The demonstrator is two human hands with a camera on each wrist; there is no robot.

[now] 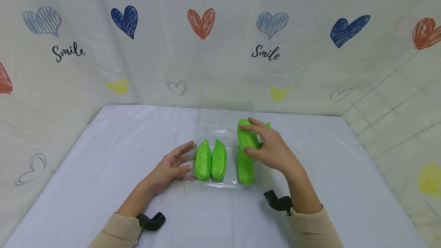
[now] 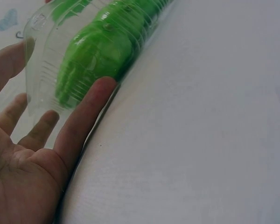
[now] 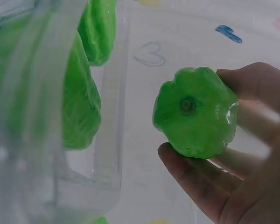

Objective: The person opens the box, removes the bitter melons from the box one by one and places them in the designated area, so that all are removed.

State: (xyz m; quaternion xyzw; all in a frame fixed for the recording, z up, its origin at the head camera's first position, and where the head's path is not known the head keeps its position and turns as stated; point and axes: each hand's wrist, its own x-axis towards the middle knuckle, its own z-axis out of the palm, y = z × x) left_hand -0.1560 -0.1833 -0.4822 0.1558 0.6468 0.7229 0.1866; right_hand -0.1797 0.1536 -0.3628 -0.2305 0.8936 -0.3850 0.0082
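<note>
In the head view my right hand (image 1: 272, 146) grips a ribbed green toy gourd (image 1: 247, 133) between thumb and fingers, its blunt stem end facing the right wrist camera. Below it, another green gourd (image 1: 245, 172) lies in the right part of a clear plastic container (image 1: 224, 183). Two gourds lie side by side on the left, a nearer-left one (image 1: 203, 162) and its neighbour (image 1: 219, 162). My left hand (image 1: 169, 169) rests at the container's left wall, fingers fairly straight, thumb touching the plastic (image 2: 39, 65). Behind the right hand shows a green tip (image 1: 268, 124), mostly hidden.
The container's clear lid (image 1: 220, 119) stands raised at the back. White cloth (image 1: 103, 186) covers the table. A curtain (image 1: 227, 68) printed with hearts hangs behind it. A black wrist device (image 1: 151, 222) sits by the left sleeve, another (image 1: 277, 202) by the right.
</note>
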